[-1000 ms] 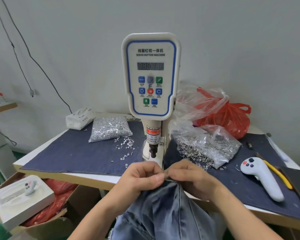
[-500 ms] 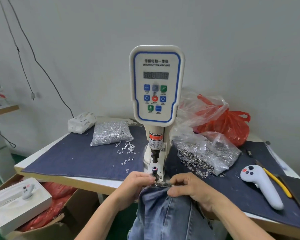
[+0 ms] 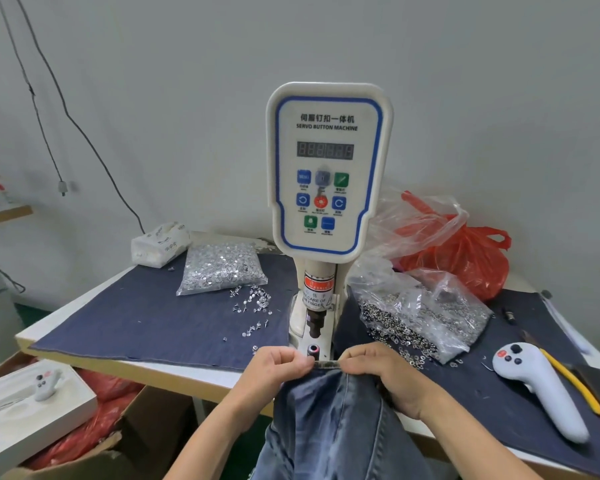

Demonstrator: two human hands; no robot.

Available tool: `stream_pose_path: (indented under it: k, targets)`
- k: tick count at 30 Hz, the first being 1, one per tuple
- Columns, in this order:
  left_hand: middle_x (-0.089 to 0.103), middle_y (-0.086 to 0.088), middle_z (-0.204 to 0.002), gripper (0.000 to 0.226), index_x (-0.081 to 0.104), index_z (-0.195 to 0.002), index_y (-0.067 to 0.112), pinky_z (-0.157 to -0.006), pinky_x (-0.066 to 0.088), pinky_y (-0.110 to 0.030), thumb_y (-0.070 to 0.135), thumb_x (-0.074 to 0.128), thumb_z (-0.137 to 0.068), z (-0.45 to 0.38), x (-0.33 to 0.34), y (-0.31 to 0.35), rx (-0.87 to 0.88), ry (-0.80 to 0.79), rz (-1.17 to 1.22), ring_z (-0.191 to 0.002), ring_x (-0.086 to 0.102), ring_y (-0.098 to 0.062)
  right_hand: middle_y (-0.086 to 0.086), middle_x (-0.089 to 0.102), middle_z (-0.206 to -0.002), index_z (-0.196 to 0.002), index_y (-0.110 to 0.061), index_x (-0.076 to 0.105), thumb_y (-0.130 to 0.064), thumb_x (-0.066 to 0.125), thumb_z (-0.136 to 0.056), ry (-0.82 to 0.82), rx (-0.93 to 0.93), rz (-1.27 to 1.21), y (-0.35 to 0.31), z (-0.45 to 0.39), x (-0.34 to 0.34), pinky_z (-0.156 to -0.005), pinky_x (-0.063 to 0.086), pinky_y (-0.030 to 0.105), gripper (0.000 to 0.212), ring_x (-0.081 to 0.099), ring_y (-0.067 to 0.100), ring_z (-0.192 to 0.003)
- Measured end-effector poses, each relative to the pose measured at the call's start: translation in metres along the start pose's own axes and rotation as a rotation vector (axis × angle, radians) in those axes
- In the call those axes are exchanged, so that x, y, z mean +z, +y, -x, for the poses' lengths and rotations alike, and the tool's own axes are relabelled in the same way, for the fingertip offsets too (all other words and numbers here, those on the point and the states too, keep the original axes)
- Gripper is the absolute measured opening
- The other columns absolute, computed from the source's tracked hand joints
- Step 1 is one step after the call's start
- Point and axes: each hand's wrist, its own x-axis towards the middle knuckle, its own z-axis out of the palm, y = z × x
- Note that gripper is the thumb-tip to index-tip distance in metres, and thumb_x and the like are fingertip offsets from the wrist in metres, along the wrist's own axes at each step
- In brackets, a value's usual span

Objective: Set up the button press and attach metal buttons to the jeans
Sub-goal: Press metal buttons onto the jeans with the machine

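Fingers of both hands pinch the waistband edge of the jeans (image 3: 340,420), the left hand (image 3: 274,370) just left of the press and the right hand (image 3: 385,379) just right of it, with a short stretch of band drawn taut between the two grips. That stretch lies at the near edge of the table (image 3: 174,370), just in front of the lower die (image 3: 313,350), which shows a small reddish part seated in its top; the upper punch (image 3: 315,325) hangs directly above the die with a gap between them.

To do this step well, the band probably wants to slide forward until the button spot sits squarely over the die, kept flat and tight so the cloth does not wrinkle under the punch. The pinching fingertips look close to the die, so they should stay out to either side before the press fires, as the warning label on the column suggests.

Both wrists reach in from below, knuckles up, forearms angled inward toward the button machine (image 3: 328,168). The rest of the jeans hangs off the table toward the person. A bag of tacks (image 3: 222,268) lies to the left of the machine, and a bag of dark buttons (image 3: 426,317) to its right.
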Motion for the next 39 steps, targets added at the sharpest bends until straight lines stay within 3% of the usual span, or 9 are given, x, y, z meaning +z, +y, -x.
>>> stream_pose_path:
  k: [3,8,12,16,21,25,28,36,39]
  targets:
    - [0.058,-0.001,-0.059,0.028,0.065,-0.062,0.011,-0.057,0.037,-0.019,0.035,0.075,-0.073,0.001,-0.005,-0.004,-0.067,-0.061,-0.024,-0.056,0.051,-0.01,0.002,0.054,-0.059,-0.063,-0.01,0.065,-0.03,0.069,-0.068,0.027,0.0,0.168,0.0,-0.002,-0.001,-0.059,0.038,0.019,0.021,0.049,0.01,-0.057]
    - [0.056,-0.004,-0.055,0.02,0.065,-0.053,0.013,-0.053,0.038,-0.021,0.024,0.073,-0.068,-0.007,0.001,-0.002,0.037,0.171,0.084,-0.052,0.049,-0.012,0.004,0.058,-0.06,-0.06,-0.01,0.066,-0.023,0.073,-0.074,0.095,-0.065,0.088,0.0,-0.012,0.002,-0.058,0.041,0.018,0.02,0.053,0.011,-0.057]
    - [0.042,0.01,-0.042,0.051,0.051,-0.037,0.02,-0.045,0.031,-0.014,0.009,0.064,-0.085,-0.016,0.002,-0.005,0.108,0.274,0.033,-0.043,0.037,-0.004,0.01,0.061,-0.062,-0.065,-0.001,0.066,-0.011,0.074,-0.076,0.162,-0.089,-0.021,0.0,-0.022,0.002,-0.056,0.045,0.021,0.017,0.056,0.015,-0.057]
    - [0.034,0.009,-0.045,0.053,0.044,-0.037,0.02,-0.045,0.024,-0.019,0.011,0.063,-0.085,-0.022,0.003,-0.01,0.096,0.321,0.015,-0.046,0.029,-0.007,0.016,0.057,-0.071,-0.073,0.007,0.064,-0.015,0.073,-0.074,0.174,-0.1,-0.037,0.005,-0.027,-0.001,-0.059,0.041,0.026,0.024,0.051,0.021,-0.062]
    - [0.033,0.005,-0.047,0.051,0.043,-0.039,0.022,-0.046,0.026,-0.017,0.011,0.062,-0.086,-0.027,0.003,-0.014,0.078,0.334,0.037,-0.047,0.029,-0.008,0.006,0.049,-0.056,-0.06,-0.006,0.058,-0.016,0.068,-0.079,0.163,-0.13,-0.021,0.011,-0.032,-0.005,-0.054,0.035,0.025,0.025,0.043,0.013,-0.053]
    - [0.038,0.005,-0.046,0.049,0.047,-0.04,0.021,-0.047,0.031,-0.015,0.011,0.062,-0.086,-0.027,0.002,-0.018,0.072,0.334,0.058,-0.046,0.033,-0.007,0.006,0.042,-0.059,-0.065,0.0,0.054,-0.027,0.065,-0.073,0.16,-0.166,0.019,0.014,-0.034,-0.005,-0.055,0.031,0.026,0.03,0.038,0.013,-0.055]
    - [0.04,0.008,-0.043,0.052,0.05,-0.037,0.019,-0.045,0.032,-0.014,0.009,0.061,-0.086,-0.027,0.001,-0.019,0.071,0.303,0.099,-0.042,0.036,-0.006,0.003,0.038,-0.055,-0.055,-0.01,0.05,-0.029,0.063,-0.074,0.16,-0.195,0.044,0.017,-0.035,-0.005,-0.053,0.029,0.023,0.031,0.035,0.01,-0.052]
    - [0.038,0.005,-0.046,0.04,0.048,-0.04,0.02,-0.047,0.028,-0.022,0.02,0.069,-0.074,-0.023,0.006,-0.019,0.091,0.293,0.179,-0.044,0.034,-0.008,-0.006,0.049,-0.049,-0.045,-0.017,0.059,-0.009,0.058,-0.09,0.194,-0.248,0.01,0.029,-0.038,0.0,-0.052,0.034,0.018,0.046,0.042,0.005,-0.048]
    - [0.036,0.001,-0.048,0.047,0.046,-0.043,0.02,-0.049,0.027,-0.024,0.008,0.064,-0.084,-0.023,0.008,-0.023,0.097,0.315,0.214,-0.047,0.033,-0.011,-0.006,0.051,-0.05,-0.045,-0.017,0.06,-0.006,0.053,-0.091,0.217,-0.257,-0.003,0.031,-0.037,0.003,-0.053,0.036,0.017,0.048,0.044,0.003,-0.049]
